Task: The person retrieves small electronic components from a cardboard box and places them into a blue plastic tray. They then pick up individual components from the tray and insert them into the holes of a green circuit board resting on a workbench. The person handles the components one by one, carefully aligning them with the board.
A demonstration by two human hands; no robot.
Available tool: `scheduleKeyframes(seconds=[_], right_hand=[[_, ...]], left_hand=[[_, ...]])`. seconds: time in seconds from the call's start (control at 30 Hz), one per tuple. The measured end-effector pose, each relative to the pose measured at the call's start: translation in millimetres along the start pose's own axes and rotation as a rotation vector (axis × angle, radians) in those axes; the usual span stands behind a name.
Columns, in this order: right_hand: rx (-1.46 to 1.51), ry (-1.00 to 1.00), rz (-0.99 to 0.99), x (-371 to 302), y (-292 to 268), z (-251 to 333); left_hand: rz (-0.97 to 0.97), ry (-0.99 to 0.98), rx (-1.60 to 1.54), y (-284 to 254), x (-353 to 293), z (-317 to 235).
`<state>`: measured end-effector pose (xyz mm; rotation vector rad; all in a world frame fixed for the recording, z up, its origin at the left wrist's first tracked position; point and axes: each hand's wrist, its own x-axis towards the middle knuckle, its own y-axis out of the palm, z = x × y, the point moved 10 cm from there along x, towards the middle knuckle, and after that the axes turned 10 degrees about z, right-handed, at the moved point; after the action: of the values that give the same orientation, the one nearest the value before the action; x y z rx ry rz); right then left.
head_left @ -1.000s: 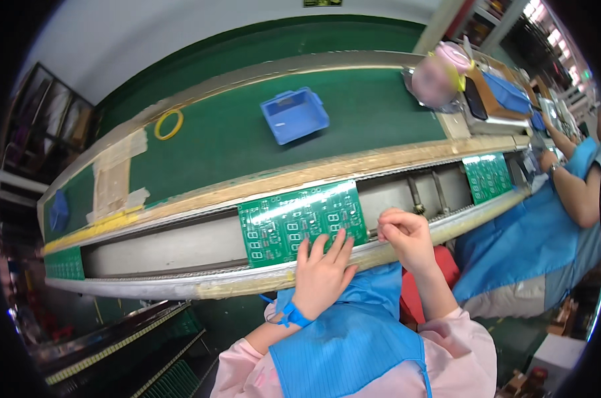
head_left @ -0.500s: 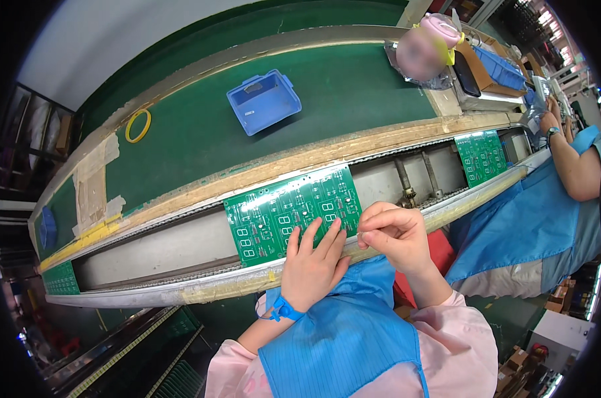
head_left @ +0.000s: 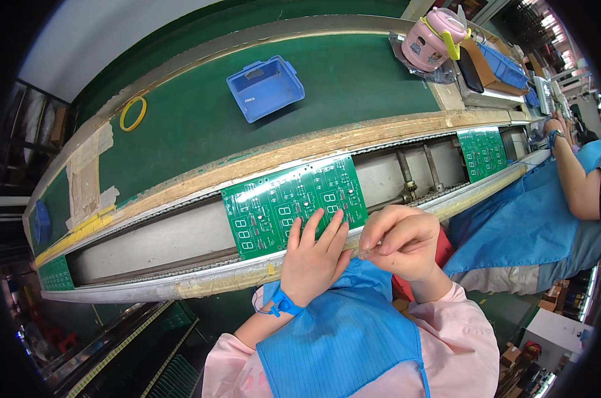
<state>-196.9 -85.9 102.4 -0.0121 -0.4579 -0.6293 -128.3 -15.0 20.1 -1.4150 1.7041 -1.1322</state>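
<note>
A green circuit board (head_left: 264,209) with white digit outlines and small parts lies across the rails of a conveyor in front of me. My left hand (head_left: 311,257) rests on its near right part, palm down with fingers stretched and spread; a blue band circles that wrist. Just right of it, my right hand (head_left: 406,242) hovers over the conveyor's near edge. Its thumb and fingers are pinched together around something tiny that I cannot make out.
Another circuit board (head_left: 482,154) sits further right on the conveyor, and one more (head_left: 56,274) at the far left. On the green bench stand a blue bin (head_left: 267,93), a yellow ring (head_left: 133,114) and a pink container (head_left: 433,41). A co-worker's arm (head_left: 575,176) shows at the right.
My right hand has turned slightly and come a little nearer, still pinched. The left hand stays on the board. The view has shifted slightly, and the co-worker's arm has moved.
</note>
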Motion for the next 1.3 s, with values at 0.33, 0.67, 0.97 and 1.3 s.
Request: scheduleKeyframes(seconds=[0.33, 0.67, 0.97, 1.3], right_hand=[[0.112, 0.021, -0.016, 2.8, 7.7, -1.0], [-0.114, 0.106, -0.053, 13.4, -9.3, -18.0], [-0.356, 0.435, -0.118, 21.1, -80.9, -125.0], [-0.373, 0.481, -0.092, 15.7, -85.8, -140.2]], left_hand=[[0.01, 0.0, -0.011, 2.4, -0.6, 1.2], [-0.008, -0.011, -0.002, 5.2, -4.8, 3.9], [-0.017, 0.007, -0.001, 1.0, -1.9, 0.3], [-0.024, 0.009, -0.009, 0.3, -2.2, 1.3]])
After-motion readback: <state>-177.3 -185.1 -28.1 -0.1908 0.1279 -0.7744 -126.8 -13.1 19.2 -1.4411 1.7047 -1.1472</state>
